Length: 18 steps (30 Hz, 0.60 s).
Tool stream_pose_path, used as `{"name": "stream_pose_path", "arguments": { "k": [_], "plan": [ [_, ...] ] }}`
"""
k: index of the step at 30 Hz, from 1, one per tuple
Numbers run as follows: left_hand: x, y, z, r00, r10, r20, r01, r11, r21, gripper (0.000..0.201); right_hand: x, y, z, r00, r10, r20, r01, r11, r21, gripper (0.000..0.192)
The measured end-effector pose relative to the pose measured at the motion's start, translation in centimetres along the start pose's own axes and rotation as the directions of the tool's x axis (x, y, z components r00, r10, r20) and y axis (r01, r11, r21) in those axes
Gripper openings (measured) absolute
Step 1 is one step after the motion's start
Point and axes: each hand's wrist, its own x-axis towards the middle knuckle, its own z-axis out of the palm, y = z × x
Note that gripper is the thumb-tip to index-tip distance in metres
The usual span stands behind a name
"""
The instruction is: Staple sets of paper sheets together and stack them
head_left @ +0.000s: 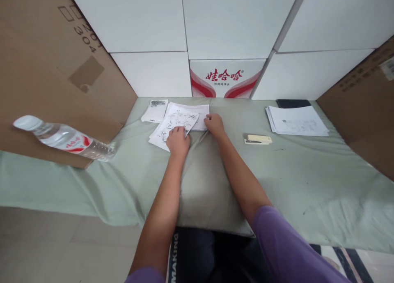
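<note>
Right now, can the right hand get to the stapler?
Probably yes. The right hand rests on the printed sheets, and only bare green cloth lies between it and the stapler, with nothing in the way.

White tiled wall [154,24], cardboard sheets [46,61] leaning at both sides, pale green cloth [308,180], grey floor [46,246].
</note>
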Motion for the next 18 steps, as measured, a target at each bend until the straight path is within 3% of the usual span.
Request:
{"name": "stream_pose_path", "arguments": {
  "k": [7, 13, 18],
  "plan": [
    [0.2, -0.7, -0.3, 0.999, 0.042, 0.023, -0.041, 0.999, -0.030, 0.043, -0.1, -0.4, 0.4, 0.989, -0.008, -0.147, 0.005, 1.000, -0.023, 0.038],
    [0.2, -1.2, -0.6, 0.994, 0.089, 0.060, -0.087, 0.995, -0.044, 0.037, 0.1, -0.2, 0.1, 0.994, -0.035, -0.104, 0.032, 0.999, -0.027, 0.034],
    [0.1, -0.6, -0.6, 0.998, 0.062, 0.032, -0.062, 0.998, 0.002, 0.041, -0.1, -0.2, 0.5, 0.995, -0.010, -0.100, 0.006, 0.999, -0.042, 0.039]
  ]
}}
